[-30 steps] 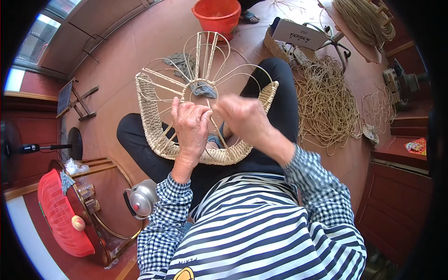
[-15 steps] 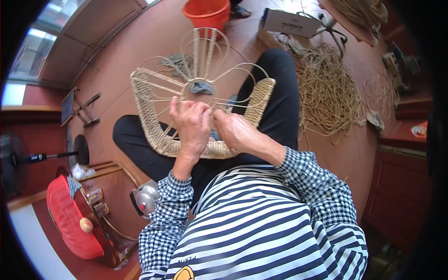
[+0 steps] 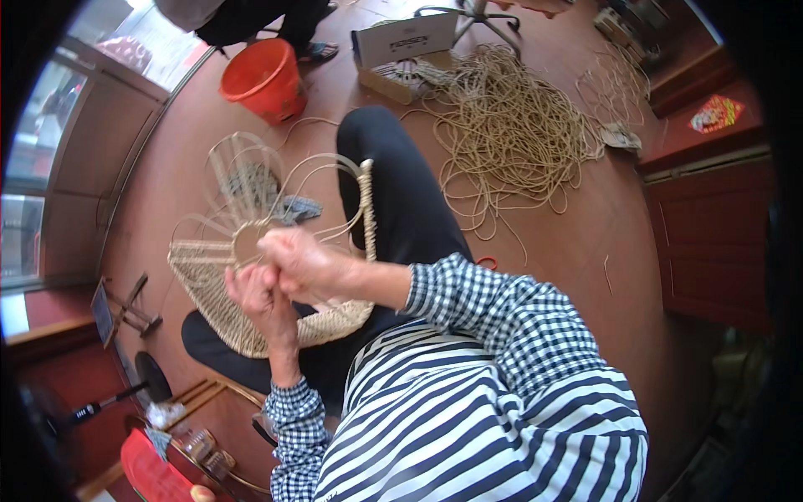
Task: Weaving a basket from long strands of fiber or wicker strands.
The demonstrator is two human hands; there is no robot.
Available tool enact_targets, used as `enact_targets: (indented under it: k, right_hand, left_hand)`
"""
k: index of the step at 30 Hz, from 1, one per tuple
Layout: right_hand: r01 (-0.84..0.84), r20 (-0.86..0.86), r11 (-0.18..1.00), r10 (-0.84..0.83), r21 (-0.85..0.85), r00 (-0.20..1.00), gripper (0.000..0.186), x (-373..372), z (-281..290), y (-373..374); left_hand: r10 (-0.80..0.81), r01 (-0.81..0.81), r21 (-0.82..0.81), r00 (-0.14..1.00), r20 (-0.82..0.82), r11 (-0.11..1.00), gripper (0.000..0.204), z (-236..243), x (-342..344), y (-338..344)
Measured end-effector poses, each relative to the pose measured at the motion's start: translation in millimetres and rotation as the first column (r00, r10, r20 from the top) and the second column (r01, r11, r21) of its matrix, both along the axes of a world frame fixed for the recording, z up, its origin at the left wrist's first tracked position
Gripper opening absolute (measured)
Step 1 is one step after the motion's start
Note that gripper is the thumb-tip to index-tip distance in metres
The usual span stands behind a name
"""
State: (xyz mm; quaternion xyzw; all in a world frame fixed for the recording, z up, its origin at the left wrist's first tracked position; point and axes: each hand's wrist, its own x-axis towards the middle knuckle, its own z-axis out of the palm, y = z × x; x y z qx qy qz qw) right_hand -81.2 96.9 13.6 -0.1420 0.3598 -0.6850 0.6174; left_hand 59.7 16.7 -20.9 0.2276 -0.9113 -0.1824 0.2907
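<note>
A half-woven straw frame point(image 3: 222, 322) rests tilted across my crossed legs, with a woven band on its outer edge. Looped straw spokes run from that band to a small ring point(image 3: 242, 243). My left hand point(image 3: 261, 297) is closed at the ring's near side, gripping the frame's strands. Touching it from above, my right hand point(image 3: 305, 261) is a fist whose fingers hide whatever they hold. Behind the spokes lies a grey cloth point(image 3: 255, 186) on the floor.
A large pile of straw cord point(image 3: 519, 125) covers the floor at the far right. Beside it stand an open cardboard box point(image 3: 385, 84) and a red bucket point(image 3: 263, 79). Another person's sandalled foot point(image 3: 319, 52) is behind the bucket. At left are a small wooden stool point(image 3: 125, 309) and a fan point(image 3: 152, 376).
My view has swung to the right. The straw frame is now more tilted, and my right hand has come up over my left, away from its place beside it.
</note>
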Motion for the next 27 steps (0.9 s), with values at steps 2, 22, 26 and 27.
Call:
enact_targets:
  k: [2, 22, 26, 27]
  right_hand:
    - [0.017, -0.286, 0.998, -0.035, -0.063, 0.958, 0.030, -1, 5, 14]
    - [0.222, -0.748, 0.731, 0.546, 0.645, 0.376, 0.028, -211, -303, 48]
    - [0.289, -0.899, 0.852, 0.418, 0.437, 0.128, 0.037, -247, -370, -27]
    - [0.294, -0.923, 0.877, 0.381, 0.379, 0.053, 0.038, -264, -383, -42]
  left_hand:
    - [0.002, 0.000, -0.075, 1.000, 0.019, 0.997, 0.037, 5, -3, 5]
    - [0.210, -0.337, 0.479, 0.931, 0.300, 0.811, 0.020, 24, 14, -18]
    - [0.166, -0.357, 0.527, 0.912, 0.376, 0.771, 0.019, 33, 8, -27]
    - [0.164, -0.356, 0.553, 0.916, 0.366, 0.754, 0.019, 30, 11, -30]
